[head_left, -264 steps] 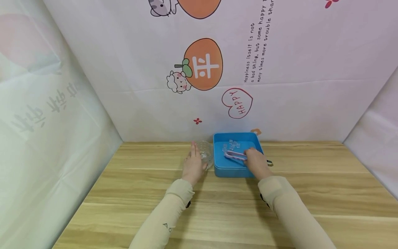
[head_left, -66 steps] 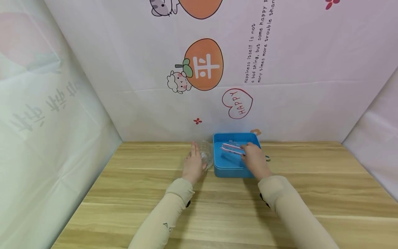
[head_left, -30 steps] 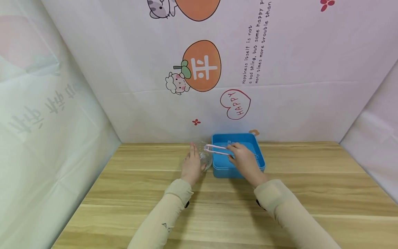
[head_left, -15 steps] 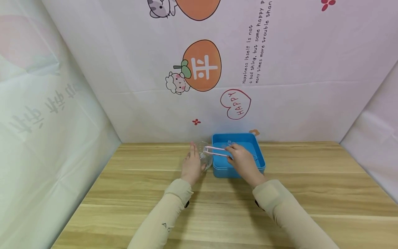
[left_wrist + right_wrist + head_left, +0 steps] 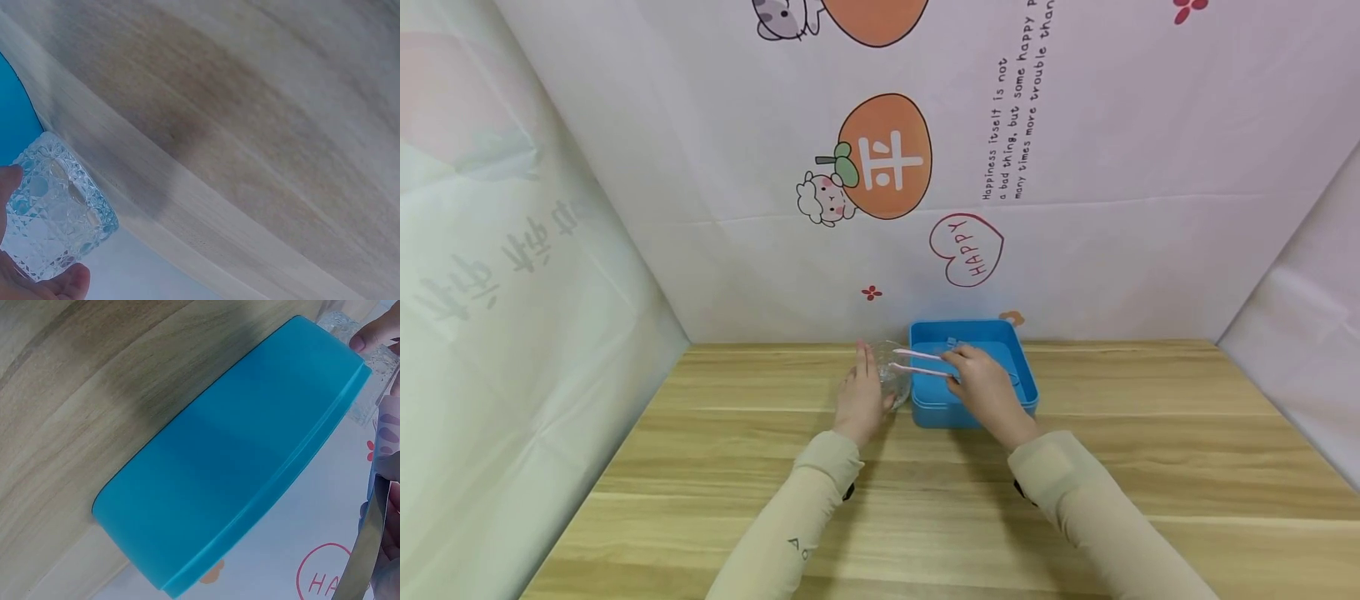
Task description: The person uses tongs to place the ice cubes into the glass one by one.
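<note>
A: What are the hands holding?
B: The left hand [image 5: 859,402] is gripping a clear glass [image 5: 62,209]; the right hand [image 5: 990,392] is holding pink tongs [image 5: 922,370], whose tips are standing apart over the glass.
A: How is the glass looking, and where is it standing?
B: It is showing a faceted, diamond-cut pattern and standing on the desk [image 5: 737,433], beside a blue box [image 5: 947,415] containing clear pieces [image 5: 952,342].
A: Which writing is showing?
B: The wall sheet [image 5: 1097,258] is displaying "HAPPY" inside a red heart [image 5: 967,250] and "Happiness itself is not a bad thing".

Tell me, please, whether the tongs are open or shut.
The tongs are open: the head view shows their tips apart over the glass.
</note>
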Demonstrator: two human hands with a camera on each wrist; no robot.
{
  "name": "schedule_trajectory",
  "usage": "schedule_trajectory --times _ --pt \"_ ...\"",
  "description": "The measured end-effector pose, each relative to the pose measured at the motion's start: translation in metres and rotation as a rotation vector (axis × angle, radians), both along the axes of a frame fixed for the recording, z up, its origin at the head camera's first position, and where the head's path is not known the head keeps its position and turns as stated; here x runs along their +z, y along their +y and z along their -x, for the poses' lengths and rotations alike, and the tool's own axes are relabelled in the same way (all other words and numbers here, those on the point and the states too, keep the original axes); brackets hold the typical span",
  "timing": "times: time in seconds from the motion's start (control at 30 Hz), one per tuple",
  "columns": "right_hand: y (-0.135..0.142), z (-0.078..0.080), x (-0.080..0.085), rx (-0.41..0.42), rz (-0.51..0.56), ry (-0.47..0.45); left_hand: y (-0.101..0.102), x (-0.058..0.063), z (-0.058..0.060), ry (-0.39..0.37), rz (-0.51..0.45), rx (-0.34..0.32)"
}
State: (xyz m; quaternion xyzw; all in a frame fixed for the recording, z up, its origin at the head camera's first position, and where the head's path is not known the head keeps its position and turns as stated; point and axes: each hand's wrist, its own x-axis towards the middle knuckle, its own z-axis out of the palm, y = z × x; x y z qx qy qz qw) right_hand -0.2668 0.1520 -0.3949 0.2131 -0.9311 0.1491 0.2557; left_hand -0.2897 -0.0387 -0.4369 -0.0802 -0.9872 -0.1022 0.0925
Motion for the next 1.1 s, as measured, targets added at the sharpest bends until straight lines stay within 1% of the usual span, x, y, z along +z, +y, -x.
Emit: schedule_trajectory --times 0.2,0.33,0.53,0.67,0.83,0.9,1.1 --pt "0.004 0.004 0.006 -0.022 0.024 -0.033 0.0 0.0 0.001 0.025 0.021 0.007" --pt "0.009 0.007 0.011 -0.051 0.03 -0.05 0.0 -0.001 0.002 0.023 0.033 0.014" --pt "0.017 0.014 0.016 -0.107 0.008 -0.087 0.0 -0.001 0.001 0.007 -0.012 0.012" --pt "0.022 0.019 0.015 -0.153 -0.004 -0.12 0.0 0.0 0.0 0.001 -0.01 0.016" --pt "0.027 0.025 0.011 -0.215 -0.027 -0.181 0.0 0.0 0.0 -0.022 0.029 0.026" --pt "0.03 0.026 0.009 -0.236 -0.03 -0.207 0.0 -0.001 0.0 -0.017 0.043 0.026" --pt "0.035 0.028 0.001 -0.276 -0.049 -0.279 -0.001 -0.001 0.0 -0.005 0.045 0.028"
